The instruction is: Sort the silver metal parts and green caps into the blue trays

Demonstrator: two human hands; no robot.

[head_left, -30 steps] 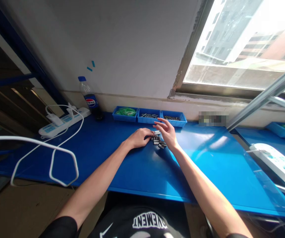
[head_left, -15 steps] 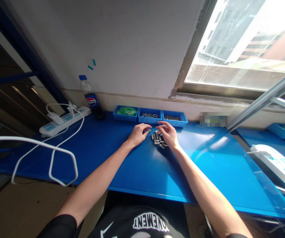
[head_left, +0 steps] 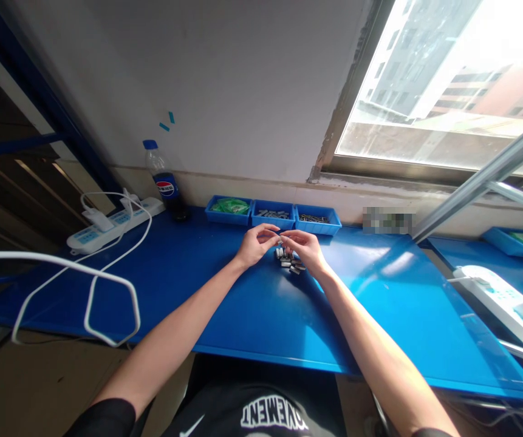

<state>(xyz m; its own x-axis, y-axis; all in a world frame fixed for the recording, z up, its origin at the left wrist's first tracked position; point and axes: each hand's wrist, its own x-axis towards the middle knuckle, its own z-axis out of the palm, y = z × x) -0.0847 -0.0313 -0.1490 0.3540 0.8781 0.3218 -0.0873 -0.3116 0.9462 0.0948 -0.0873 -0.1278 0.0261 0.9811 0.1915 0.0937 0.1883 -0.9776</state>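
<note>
My left hand [head_left: 252,247] and right hand [head_left: 307,249], earlier apart, now meet beside the pile [head_left: 285,264] on the worktop [head_left: 247,315]. Left fingers [head_left: 266,227] pinch one piece [head_left: 280,241], long axis indiscernible; whether right fingers [head_left: 292,233] grip, I cannot tell.

Printed upside down across the black cloth T-shirt [head_left: 225,406] at the bottom edge, reads "OVEMENT" in curved white block capitals [head_left: 273,413], joined at the left by a white tick mark [head_left: 192,426]. Shows, on the clear plastic bottle with blue cap and dark drink [head_left: 168,197], a round red, white and blue Pepsi emblem [head_left: 166,187], crossed by tiny characters too small to make out. Carries pale blue printing [head_left: 90,234] on the long white plastic power strip at left [head_left: 79,245] and likewise on the long white plastic power strip at right [head_left: 511,311], too small to read on either.
</note>
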